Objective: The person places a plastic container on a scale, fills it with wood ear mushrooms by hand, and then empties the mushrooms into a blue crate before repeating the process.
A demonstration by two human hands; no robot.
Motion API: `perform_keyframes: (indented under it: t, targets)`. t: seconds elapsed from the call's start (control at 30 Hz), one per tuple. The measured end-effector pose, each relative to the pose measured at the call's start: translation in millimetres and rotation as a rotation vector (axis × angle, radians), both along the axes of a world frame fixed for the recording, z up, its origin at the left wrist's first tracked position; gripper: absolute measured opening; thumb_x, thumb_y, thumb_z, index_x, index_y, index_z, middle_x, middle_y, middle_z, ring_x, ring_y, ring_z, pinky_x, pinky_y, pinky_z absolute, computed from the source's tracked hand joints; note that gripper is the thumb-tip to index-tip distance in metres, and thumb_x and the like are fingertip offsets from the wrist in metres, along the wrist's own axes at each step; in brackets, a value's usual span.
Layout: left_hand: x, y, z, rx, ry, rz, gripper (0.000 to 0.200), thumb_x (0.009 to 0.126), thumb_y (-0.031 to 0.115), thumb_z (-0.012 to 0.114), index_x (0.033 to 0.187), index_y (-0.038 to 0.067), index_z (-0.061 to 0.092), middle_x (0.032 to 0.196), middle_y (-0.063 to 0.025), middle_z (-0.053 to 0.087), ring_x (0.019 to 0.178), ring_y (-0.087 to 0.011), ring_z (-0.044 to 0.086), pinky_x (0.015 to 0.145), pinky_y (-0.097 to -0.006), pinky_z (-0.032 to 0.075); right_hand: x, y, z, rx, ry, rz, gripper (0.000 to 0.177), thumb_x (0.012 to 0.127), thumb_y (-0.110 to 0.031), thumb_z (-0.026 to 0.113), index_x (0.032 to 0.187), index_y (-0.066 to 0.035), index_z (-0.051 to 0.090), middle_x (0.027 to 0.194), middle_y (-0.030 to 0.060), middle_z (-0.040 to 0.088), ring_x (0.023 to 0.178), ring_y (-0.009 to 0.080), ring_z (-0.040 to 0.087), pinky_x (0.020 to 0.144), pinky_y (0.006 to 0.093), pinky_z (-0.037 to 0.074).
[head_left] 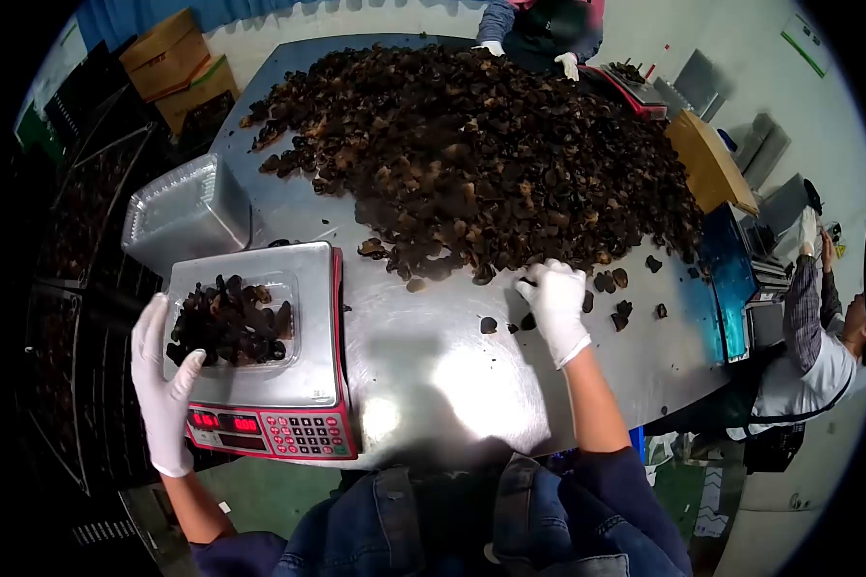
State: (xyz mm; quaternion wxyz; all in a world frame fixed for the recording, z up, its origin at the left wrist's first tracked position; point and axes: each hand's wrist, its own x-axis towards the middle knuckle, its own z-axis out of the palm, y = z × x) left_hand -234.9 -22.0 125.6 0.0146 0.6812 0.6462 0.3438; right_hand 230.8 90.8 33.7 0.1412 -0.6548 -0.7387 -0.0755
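Denim straps foremost, dark pieces lie in a clear tray on a scale, right of the spread left grip.
Beyond the curled right grip, its contents unclear, sits a heap; a bump from the left could jar the tray, skewing the weight.

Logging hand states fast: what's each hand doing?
Left white-gloved hand: open, beside the clear plastic tray.
Right white-gloved hand: curled beside the dark brown heap; hold cannot be told.
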Motion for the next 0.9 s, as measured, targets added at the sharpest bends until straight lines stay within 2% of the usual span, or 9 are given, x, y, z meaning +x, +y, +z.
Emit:
perform_keyframes:
  t: [0.1,0.23,0.33,0.43,0.53,0.63,0.7,0.83,0.9]
  targets:
    - [79.5,2.8,7.5,-0.005,-0.019,-0.225,0.052,0.082,0.027,0.075,0.124,0.0,0.061,0.126,-0.0181,0.061,0.119,-0.035,0.057,0.103,-0.0431,0.045,50.9,10.5,-73.8,-0.238,-0.25,-0.146,0.025,0.072,-0.036,0.075,0.078,-0.012,0.073,0.086,0.0083,0.066,0.091,0.0249,0.06,0.079,0.0431,0.04]
    - [195.7,24.1,-34.9,-0.302,-0.166,-0.612,0.039,0.084,0.023,0.069,0.119,0.006,0.066,0.12,-0.0168,0.064,0.112,-0.034,0.06,0.099,-0.0418,0.048,63.5,-31.7,-50.2,0.11,0.163,-0.001,0.015,0.079,-0.024,0.072,0.074,-0.01,0.07,0.083,0.0079,0.063,0.088,0.0267,0.059,0.078,0.0423,0.039]
    - [268.1,48.5,-111.1,-0.322,-0.139,-0.665,0.03,0.087,0.018,0.062,0.115,0.008,0.067,0.12,-0.0176,0.064,0.111,-0.036,0.06,0.094,-0.041,0.05,107.6,-118.3,1.5,-0.014,-0.006,0.148,0.009,0.077,-0.023,0.074,0.079,-0.014,0.072,0.087,0.0087,0.067,0.086,0.0277,0.062,0.082,0.043,0.043]
    - [308.8,74.1,-153.4,-0.323,0.015,-0.623,0.022,0.087,0.014,0.059,0.106,0.006,0.068,0.114,-0.0167,0.065,0.105,-0.036,0.061,0.09,-0.0414,0.05,163.0,-197.4,35.1,-0.702,0.011,0.005,0.018,0.074,-0.026,0.077,0.081,-0.01,0.076,0.078,0.013,0.068,0.074,0.0309,0.066,0.075,0.0435,0.051]
    - [323.2,90.2,-181.2,-0.233,0.117,-0.601,0.015,0.086,0.01,0.057,0.095,0.005,0.068,0.105,-0.0151,0.065,0.099,-0.034,0.062,0.086,-0.0417,0.051,194.2,-228.1,8.3,-0.457,0.008,-0.161,0.012,0.075,-0.022,0.077,0.083,-0.013,0.076,0.078,0.0109,0.07,0.07,0.0305,0.068,0.067,0.0415,0.053]
    - [334.2,106.3,-181.4,-0.192,0.051,-0.575,0.015,0.084,0.007,0.056,0.092,0.004,0.068,0.098,-0.0148,0.064,0.096,-0.0321,0.062,0.084,-0.0419,0.052,179.2,-202.0,-21.4,-0.251,0.265,-0.349,0.012,0.079,-0.018,0.076,0.089,-0.012,0.076,0.08,0.0119,0.071,0.068,0.0336,0.067,0.07,0.0429,0.054]
    - [346.3,118.6,-175.2,-0.221,0.031,-0.54,0.017,0.084,0.007,0.055,0.094,0.004,0.068,0.096,-0.015,0.063,0.096,-0.0316,0.062,0.083,-0.0421,0.052,149.6,-161.4,-30.6,-0.039,0.601,-0.211,0.015,0.083,-0.017,0.074,0.097,-0.009,0.075,0.089,0.0147,0.072,0.076,0.0347,0.068,0.074,0.0433,0.054]
    - [383.5,144.8,-169.1,-0.237,-0.018,-0.581,0.022,0.084,-0.001,0.053,0.102,0.0,0.066,0.107,-0.0208,0.06,0.098,-0.0347,0.063,0.082,-0.0429,0.054,108.1,-84.0,-54.6,-0.125,0.535,-0.141,0.044,0.083,-0.025,0.073,0.124,-0.01,0.064,0.113,0.0168,0.064,0.094,0.0321,0.066,0.078,0.0405,0.053]
    - [394.5,152.9,-180.7,-0.332,0.072,-0.507,0.027,0.083,0.009,0.06,0.108,0.006,0.068,0.105,-0.0157,0.061,0.092,-0.0345,0.063,0.08,-0.0433,0.053,88.0,-57.4,-48.4,-0.237,0.48,-0.126,0.056,0.08,-0.03,0.074,0.131,-0.013,0.059,0.113,0.0156,0.061,0.092,0.0308,0.066,0.077,0.0403,0.053]
